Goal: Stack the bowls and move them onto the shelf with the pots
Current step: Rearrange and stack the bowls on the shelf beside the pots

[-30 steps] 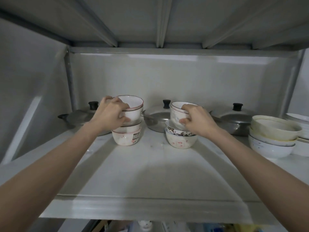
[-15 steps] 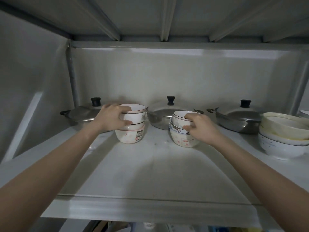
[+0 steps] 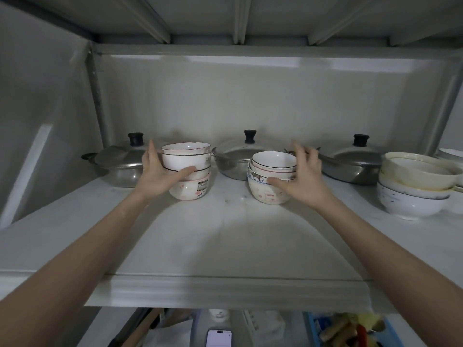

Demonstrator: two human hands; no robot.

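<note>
1. Two stacks of bowls on the shelf (image 3: 225,236), in front of the lidded pots: left stack (image 3: 189,169) just ahead of the left pot (image 3: 117,164), right stack (image 3: 271,176) between the middle pot (image 3: 238,159) and the right pot (image 3: 350,164).
2. Left hand (image 3: 160,174) beside the left stack, fingers (image 3: 151,151) straight and spread, thumb laid across the front wall; cupping, not gripping.
3. Right hand (image 3: 303,179) beside the right stack, fingers (image 3: 300,154) apart behind the rim, thumb touching the lowest bowl.
4. Step in hand, judged: settling and letting go of stacks set on the shelf.
5. Next, probably: draw both hands back gently, without nudging the taller left stack.
6. Further right, larger bowls (image 3: 416,186), untouched.
</note>
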